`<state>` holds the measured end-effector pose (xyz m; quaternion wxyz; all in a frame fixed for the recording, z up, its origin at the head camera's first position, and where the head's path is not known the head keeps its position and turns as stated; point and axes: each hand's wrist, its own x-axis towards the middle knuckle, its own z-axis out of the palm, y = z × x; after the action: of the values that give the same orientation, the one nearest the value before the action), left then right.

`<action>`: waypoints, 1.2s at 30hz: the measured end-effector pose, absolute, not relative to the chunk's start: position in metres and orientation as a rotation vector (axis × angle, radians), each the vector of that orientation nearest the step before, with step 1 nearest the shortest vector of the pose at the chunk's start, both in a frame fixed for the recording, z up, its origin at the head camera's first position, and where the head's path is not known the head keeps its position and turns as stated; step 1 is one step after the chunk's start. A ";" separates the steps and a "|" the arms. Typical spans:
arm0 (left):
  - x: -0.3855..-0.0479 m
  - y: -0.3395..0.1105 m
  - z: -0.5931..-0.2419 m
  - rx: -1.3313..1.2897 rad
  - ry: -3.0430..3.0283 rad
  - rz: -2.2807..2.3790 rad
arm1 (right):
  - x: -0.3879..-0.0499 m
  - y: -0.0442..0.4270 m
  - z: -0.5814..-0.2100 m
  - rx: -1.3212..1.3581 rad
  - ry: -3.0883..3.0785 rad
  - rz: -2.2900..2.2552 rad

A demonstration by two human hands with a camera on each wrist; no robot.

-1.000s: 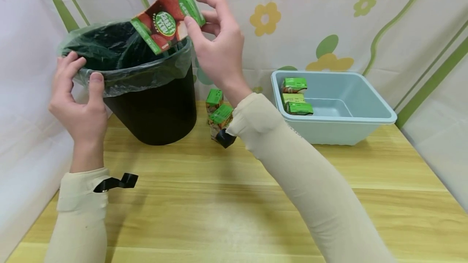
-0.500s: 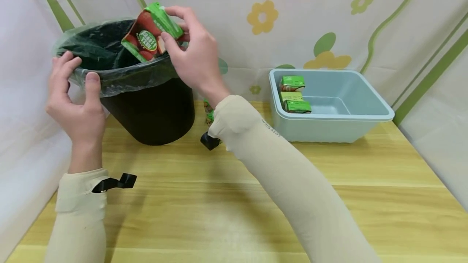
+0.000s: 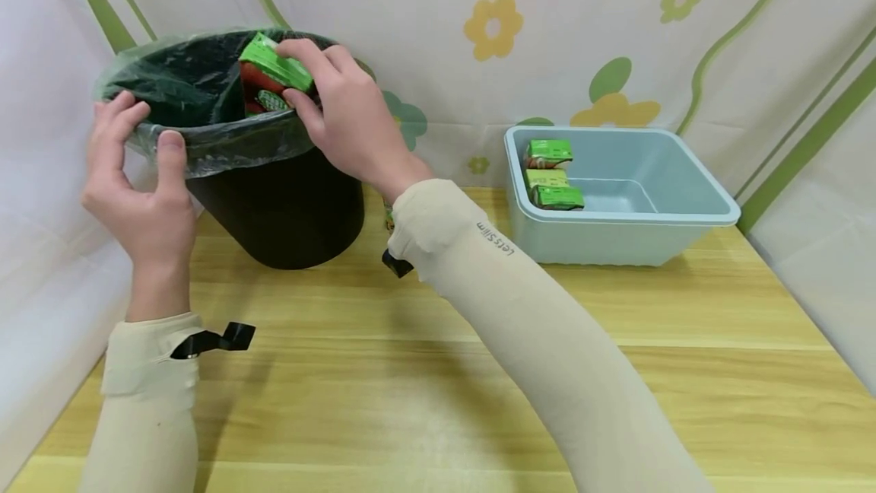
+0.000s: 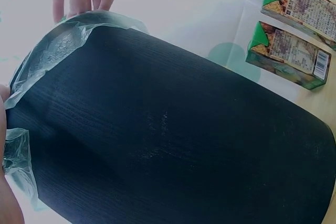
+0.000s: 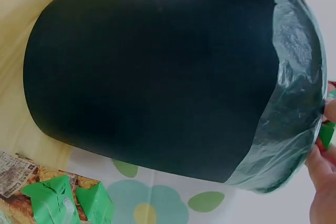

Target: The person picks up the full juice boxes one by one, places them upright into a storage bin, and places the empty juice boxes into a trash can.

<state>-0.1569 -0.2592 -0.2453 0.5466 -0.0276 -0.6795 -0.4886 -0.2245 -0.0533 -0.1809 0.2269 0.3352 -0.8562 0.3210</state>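
Pinches the juice carton [image 3: 265, 76] just under the right hand [image 3: 347, 106], partly inside the bin [image 3: 287, 208] gripped by the left hand [image 3: 142, 192], and could drag the liner [image 3: 236, 149] down by lowering at a tilt.

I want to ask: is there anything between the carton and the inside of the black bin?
Nothing visible is in the way. The right grip holds the carton at the open mouth of the bin, its lower part hidden behind the near rim; the bag leaves the opening uncovered.
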 end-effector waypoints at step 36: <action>-0.157 -0.262 -0.246 -0.078 -1.588 -1.136 | -0.229 -0.047 -0.176 0.949 -2.478 0.818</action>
<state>-0.1567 -0.2624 -0.2460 0.5595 -0.0331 -0.6736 -0.4818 -0.2294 -0.0473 -0.1761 0.1814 0.3361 -0.8776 0.2897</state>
